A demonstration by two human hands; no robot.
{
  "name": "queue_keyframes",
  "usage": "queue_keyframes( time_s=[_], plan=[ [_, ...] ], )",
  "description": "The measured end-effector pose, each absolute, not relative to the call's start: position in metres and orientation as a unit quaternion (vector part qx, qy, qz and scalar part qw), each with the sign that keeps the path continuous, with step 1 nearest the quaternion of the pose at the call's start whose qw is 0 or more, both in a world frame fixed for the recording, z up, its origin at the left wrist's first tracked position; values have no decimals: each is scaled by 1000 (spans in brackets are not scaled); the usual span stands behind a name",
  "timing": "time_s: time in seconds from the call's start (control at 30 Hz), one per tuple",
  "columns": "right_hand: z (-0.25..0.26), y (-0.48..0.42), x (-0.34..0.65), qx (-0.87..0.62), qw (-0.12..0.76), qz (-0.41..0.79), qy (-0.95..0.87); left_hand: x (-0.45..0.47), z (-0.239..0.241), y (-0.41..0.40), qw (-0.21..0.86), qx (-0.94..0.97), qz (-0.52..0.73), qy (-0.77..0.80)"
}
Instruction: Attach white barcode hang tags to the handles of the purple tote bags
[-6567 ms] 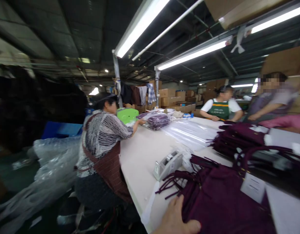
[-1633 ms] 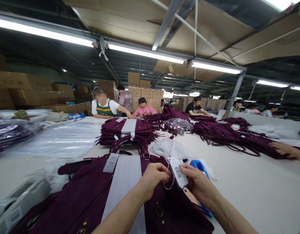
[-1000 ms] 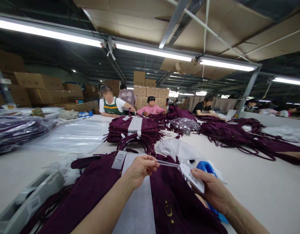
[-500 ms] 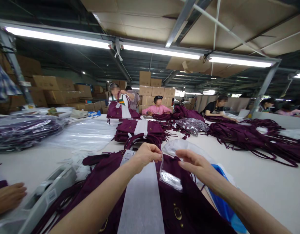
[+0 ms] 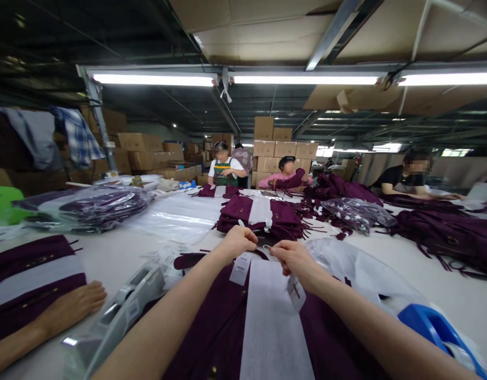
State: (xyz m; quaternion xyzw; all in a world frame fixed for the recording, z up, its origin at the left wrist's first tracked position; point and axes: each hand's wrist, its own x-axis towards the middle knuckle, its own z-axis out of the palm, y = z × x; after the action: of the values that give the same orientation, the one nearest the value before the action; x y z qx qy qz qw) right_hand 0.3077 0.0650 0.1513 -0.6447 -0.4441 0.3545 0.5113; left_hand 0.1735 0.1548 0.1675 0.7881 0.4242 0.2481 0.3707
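Observation:
A dark purple garment or bag with brass fittings (image 5: pixel 212 316) lies flat before me, a broad whitish paper strip (image 5: pixel 273 322) running down its middle. Over its top edge my left hand (image 5: pixel 239 243) is closed in a pinch; what its fingertips hold is too small to make out. A white printed tag (image 5: pixel 240 269) lies just below it. My right hand (image 5: pixel 294 260) pinches a thin white string loop (image 5: pixel 266 247) that points toward the left fingertips. Below the right hand hangs a small pale packet (image 5: pixel 296 293) with a dark mark on it.
Left of me stands a grey tape dispenser (image 5: pixel 128 301), beside a co-worker's hand (image 5: pixel 79 303) on another purple piece. A blue dispenser (image 5: pixel 433 327) is at right. Ahead lie a purple stack (image 5: pixel 261 216), clear plastic bags (image 5: pixel 176 216) and bagged goods (image 5: pixel 96 206). Several co-workers sit or stand beyond.
My right hand has moved in and closed on the string loop near my left hand. The small packet now hangs under the right hand. The view has turned left.

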Motion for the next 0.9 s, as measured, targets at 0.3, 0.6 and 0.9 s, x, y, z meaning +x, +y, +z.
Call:
queue_keyframes(
  time_s=[0.3,0.6,0.9],
  plan=[
    [101,111,317,-687,450,339,-458,170,103,168,173,883,134,416],
    [89,101,311,-669,455,371,-456,191,102,164,137,866,106,469],
    [96,99,308,-698,403,356,-472,161,120,143,111,925,-3,363]
  ],
)
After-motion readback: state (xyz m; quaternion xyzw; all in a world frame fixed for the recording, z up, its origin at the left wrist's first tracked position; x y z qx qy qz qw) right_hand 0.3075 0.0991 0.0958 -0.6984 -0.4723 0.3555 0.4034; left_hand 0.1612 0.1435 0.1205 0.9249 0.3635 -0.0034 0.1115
